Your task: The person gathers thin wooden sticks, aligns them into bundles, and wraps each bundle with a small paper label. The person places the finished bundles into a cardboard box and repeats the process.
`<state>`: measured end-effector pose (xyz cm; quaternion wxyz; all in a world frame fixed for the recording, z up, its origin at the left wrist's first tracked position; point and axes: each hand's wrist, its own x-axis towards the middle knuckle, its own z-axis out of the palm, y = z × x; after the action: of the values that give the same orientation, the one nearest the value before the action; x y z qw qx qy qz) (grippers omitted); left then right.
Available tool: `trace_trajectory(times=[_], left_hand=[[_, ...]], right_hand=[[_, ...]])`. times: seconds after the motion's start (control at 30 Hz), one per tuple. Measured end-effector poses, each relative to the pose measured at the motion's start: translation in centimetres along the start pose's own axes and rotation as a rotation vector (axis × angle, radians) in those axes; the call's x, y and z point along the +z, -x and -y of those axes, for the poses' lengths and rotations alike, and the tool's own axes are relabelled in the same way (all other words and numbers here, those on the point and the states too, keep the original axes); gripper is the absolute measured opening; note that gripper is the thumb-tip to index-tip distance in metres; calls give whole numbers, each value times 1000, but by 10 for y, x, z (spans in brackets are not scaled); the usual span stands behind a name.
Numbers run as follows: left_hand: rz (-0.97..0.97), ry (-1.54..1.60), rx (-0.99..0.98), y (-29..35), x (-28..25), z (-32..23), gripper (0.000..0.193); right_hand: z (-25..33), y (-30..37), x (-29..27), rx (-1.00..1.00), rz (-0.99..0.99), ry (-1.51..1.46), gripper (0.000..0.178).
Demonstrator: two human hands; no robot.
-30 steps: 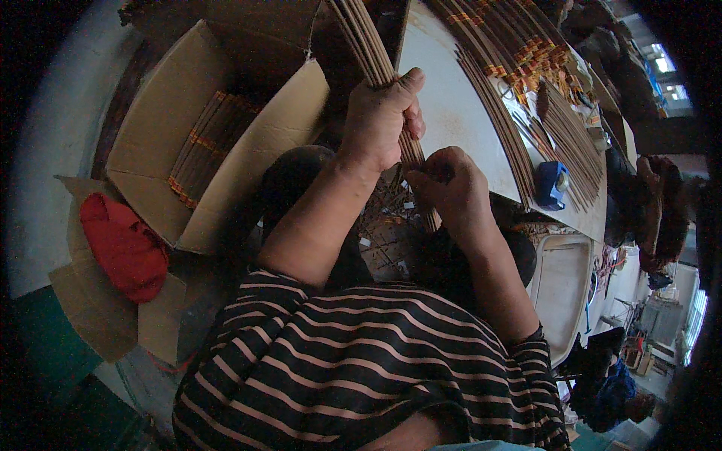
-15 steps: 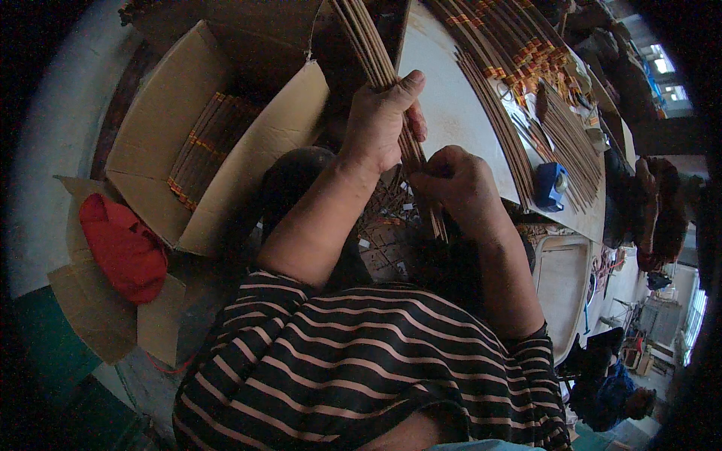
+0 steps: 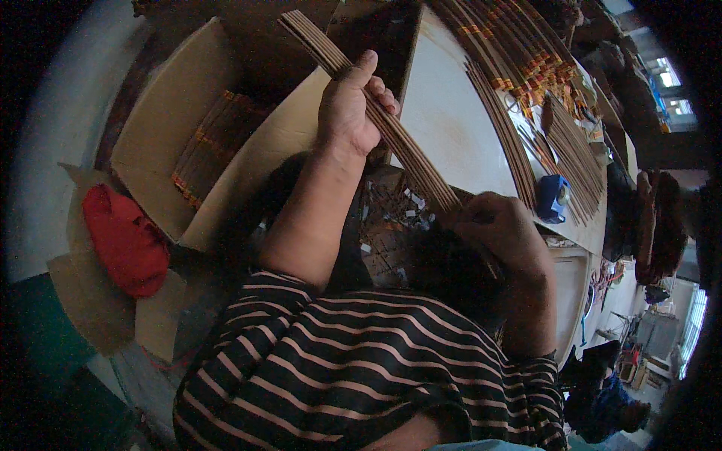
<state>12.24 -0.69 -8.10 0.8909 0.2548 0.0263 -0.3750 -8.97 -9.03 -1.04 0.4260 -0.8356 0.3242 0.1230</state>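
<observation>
A flat bundle of long, thin brown sticks [image 3: 414, 160] slants across in front of me, from upper left to lower right. My left hand [image 3: 347, 109] is closed around its upper part, thumb pointing up. Lower down, my right hand [image 3: 502, 229] has its fingers bent together around the bundle's lower stretch; the fingertips are partly hidden. The sticks' lower ends pass beneath this hand into shadow.
At left stands an open cardboard box [image 3: 162, 113] holding banded stick bundles [image 3: 214, 146], with a red cloth [image 3: 126, 240] beside it. The white table [image 3: 436, 98] at right carries loose sticks [image 3: 504, 135], red-and-yellow banded bundles [image 3: 526, 64] and a blue tape dispenser [image 3: 553, 199]. Scraps litter the floor [image 3: 387, 252].
My left hand has shifted up and left, and the bundle tilts more toward the left. My right hand has moved right and down along the sticks.
</observation>
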Motion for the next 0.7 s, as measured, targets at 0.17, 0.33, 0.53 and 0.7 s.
trace_trajectory(times=[0.17, 0.33, 0.53, 0.7], left_hand=[[-7, 38, -1, -1, 1, 1, 29], [30, 61, 28, -7, -7, -13, 25], [134, 27, -2, 1, 2, -8, 27], [296, 26, -84, -2, 6, 7, 29]], right_hand=[[-14, 19, -21, -30, 22, 142, 17], [-49, 29, -44, 11, 0, 42, 16], [-83, -35, -65, 118, -255, 87, 15], [-153, -115, -84, -23, -372, 375, 24]])
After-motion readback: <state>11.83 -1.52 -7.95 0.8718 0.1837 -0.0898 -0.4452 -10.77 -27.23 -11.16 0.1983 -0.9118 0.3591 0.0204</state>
